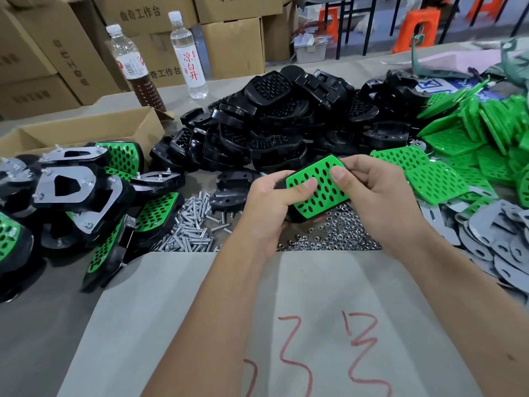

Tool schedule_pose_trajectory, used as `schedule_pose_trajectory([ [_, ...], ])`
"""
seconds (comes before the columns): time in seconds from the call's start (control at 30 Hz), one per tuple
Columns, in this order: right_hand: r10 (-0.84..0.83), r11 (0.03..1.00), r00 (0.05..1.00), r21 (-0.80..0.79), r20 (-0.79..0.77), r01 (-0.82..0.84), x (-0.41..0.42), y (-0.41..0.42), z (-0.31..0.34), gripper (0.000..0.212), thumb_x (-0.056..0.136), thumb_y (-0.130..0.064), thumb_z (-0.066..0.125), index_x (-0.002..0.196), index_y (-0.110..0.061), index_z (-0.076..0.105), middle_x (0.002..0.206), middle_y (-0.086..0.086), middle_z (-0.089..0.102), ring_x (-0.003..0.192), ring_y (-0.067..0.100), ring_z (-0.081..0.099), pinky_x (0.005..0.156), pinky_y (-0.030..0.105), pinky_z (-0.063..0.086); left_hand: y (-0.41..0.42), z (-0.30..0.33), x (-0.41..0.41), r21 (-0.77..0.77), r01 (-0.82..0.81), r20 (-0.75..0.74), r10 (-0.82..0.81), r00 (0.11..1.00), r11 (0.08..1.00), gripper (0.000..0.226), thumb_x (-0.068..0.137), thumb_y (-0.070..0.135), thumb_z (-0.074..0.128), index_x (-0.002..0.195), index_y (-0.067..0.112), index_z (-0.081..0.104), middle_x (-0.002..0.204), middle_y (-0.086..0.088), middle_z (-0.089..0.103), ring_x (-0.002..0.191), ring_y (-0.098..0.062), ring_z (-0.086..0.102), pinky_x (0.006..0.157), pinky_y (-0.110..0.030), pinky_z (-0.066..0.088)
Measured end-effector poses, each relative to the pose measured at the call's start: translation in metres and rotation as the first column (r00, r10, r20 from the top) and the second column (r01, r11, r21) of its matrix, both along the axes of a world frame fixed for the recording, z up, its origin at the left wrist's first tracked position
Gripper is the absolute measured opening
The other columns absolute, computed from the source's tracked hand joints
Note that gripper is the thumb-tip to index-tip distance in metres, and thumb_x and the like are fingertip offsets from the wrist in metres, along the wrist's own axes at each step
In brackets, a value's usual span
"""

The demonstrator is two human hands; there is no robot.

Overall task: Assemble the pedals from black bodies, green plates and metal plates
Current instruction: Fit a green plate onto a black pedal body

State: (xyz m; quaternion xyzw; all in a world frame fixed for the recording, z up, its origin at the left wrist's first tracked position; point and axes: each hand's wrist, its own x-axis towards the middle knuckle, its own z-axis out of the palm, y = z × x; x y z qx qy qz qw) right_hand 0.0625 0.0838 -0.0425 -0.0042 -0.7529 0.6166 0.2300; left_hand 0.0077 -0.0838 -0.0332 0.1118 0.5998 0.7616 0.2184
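Both hands hold one pedal above the table's middle: a perforated green plate (317, 188) lying on a black body (294, 216). My left hand (270, 207) grips its left side with the thumb pressed on the plate. My right hand (372, 196) grips the right side, thumb on the plate's top. A heap of black bodies (274, 124) lies behind. Loose green plates (472, 144) are piled at the right, grey metal plates (492, 233) at the near right. Assembled pedals (77, 196) are stacked at the left.
Bolts (191, 224) and nuts (335, 233) lie in piles under the hands. A grey sheet with red marks (286, 325) covers the near table. An open cardboard box (86, 133) and two bottles (189, 53) stand at the back left, with stacked cartons behind.
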Motion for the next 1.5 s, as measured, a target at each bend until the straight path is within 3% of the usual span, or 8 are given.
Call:
schedule_pose_trajectory([
  [0.27, -0.002, 0.999, 1.000, -0.033, 0.020, 0.003, -0.001, 0.004, 0.002, 0.012, 0.103, -0.017, 0.063, 0.103, -0.014, 0.075, 0.083, -0.005, 0.080, 0.066, -0.004, 0.068, 0.059, 0.007, 0.046, 0.006, -0.004, 0.003, 0.006, -0.052, 0.014, 0.052, 0.999, 0.999, 0.016, 0.087, 0.010, 0.080, 0.103, 0.010, 0.077, 0.096, -0.013, 0.076, 0.095, -0.034, 0.073, 0.076, -0.051, 0.065],
  [0.37, -0.011, 1.000, 1.000, -0.022, 0.007, 0.011, -0.001, 0.002, 0.001, 0.012, 0.102, -0.015, 0.064, 0.106, -0.011, 0.075, 0.078, -0.001, 0.078, 0.050, -0.003, 0.058, 0.051, 0.006, 0.041, 0.009, -0.004, 0.002, 0.010, -0.099, 0.013, 0.099, 0.995, 0.995, 0.021, 0.088, 0.010, 0.080, 0.108, 0.007, 0.076, 0.096, -0.014, 0.076, 0.090, -0.032, 0.073, 0.072, -0.047, 0.065],
  [0.53, 0.121, 0.981, 0.983, -0.171, 0.139, -0.096, -0.002, 0.005, -0.001, 0.021, 0.102, -0.030, 0.063, 0.112, -0.018, 0.077, 0.086, 0.006, 0.070, 0.054, 0.008, 0.042, 0.048, 0.016, 0.037, 0.004, -0.003, -0.001, 0.050, -0.081, 0.079, 0.077, 0.994, 0.995, 0.045, 0.078, 0.014, 0.084, 0.119, 0.001, 0.072, 0.106, -0.019, 0.075, 0.095, -0.033, 0.071, 0.079, -0.047, 0.064],
  [0.73, 0.141, 0.975, 0.981, -0.192, 0.130, -0.115, 0.002, 0.005, 0.004, 0.012, 0.100, -0.022, 0.067, 0.104, -0.014, 0.075, 0.094, 0.008, 0.080, 0.079, 0.015, 0.074, 0.052, 0.024, 0.054, 0.002, -0.004, -0.002, 0.049, 0.004, 0.083, -0.008, 0.997, 0.999, 0.047, 0.076, 0.017, 0.082, 0.120, 0.004, 0.072, 0.110, -0.023, 0.072, 0.101, -0.038, 0.070, 0.087, -0.058, 0.061],
  [0.97, 0.195, 0.931, 0.975, -0.333, 0.102, -0.151, 0.007, 0.006, 0.007, 0.016, 0.088, -0.026, 0.078, 0.092, -0.011, 0.075, 0.094, 0.018, 0.078, 0.085, 0.029, 0.074, 0.070, 0.043, 0.062, 0.000, 0.000, -0.002, 0.044, 0.087, 0.085, -0.090, 0.992, 0.995, 0.054, 0.079, 0.013, 0.076, 0.128, -0.006, 0.065, 0.111, -0.023, 0.072, 0.101, -0.037, 0.069, 0.091, -0.054, 0.059],
  [1.17, 0.170, 0.950, 0.980, -0.280, 0.103, -0.136, 0.005, 0.005, 0.006, 0.013, 0.100, -0.016, 0.066, 0.091, -0.013, 0.075, 0.089, 0.012, 0.078, 0.081, 0.022, 0.075, 0.058, 0.030, 0.059, 0.005, 0.000, 0.001, -0.020, 0.007, 0.053, -0.006, 0.999, 1.000, 0.018, 0.087, 0.009, 0.074, 0.105, 0.007, 0.075, 0.104, -0.021, 0.074, 0.098, -0.038, 0.069, 0.099, -0.071, 0.052],
  [1.37, 0.132, 0.987, 0.988, -0.103, 0.085, -0.123, 0.005, 0.004, 0.003, 0.012, 0.102, -0.016, 0.066, 0.105, -0.015, 0.078, 0.099, 0.008, 0.079, 0.096, 0.028, 0.075, 0.086, 0.040, 0.060, 0.003, 0.002, 0.001, -0.028, 0.006, 0.041, -0.005, 0.999, 1.000, 0.020, 0.078, 0.015, 0.077, 0.097, 0.010, 0.077, 0.098, -0.020, 0.074, 0.090, -0.037, 0.070, 0.093, -0.064, 0.055],
  [1.5, 0.081, 0.992, 0.995, -0.097, 0.057, -0.075, 0.006, 0.005, 0.004, 0.009, 0.098, -0.015, 0.070, 0.099, -0.014, 0.079, 0.095, 0.010, 0.079, 0.091, 0.025, 0.075, 0.087, 0.044, 0.062, 0.001, 0.003, 0.001, -0.040, 0.058, 0.050, -0.056, 0.997, 0.998, 0.022, 0.081, 0.013, 0.078, 0.102, 0.009, 0.075, 0.100, -0.018, 0.074, 0.091, -0.034, 0.069, 0.082, -0.048, 0.057],
])
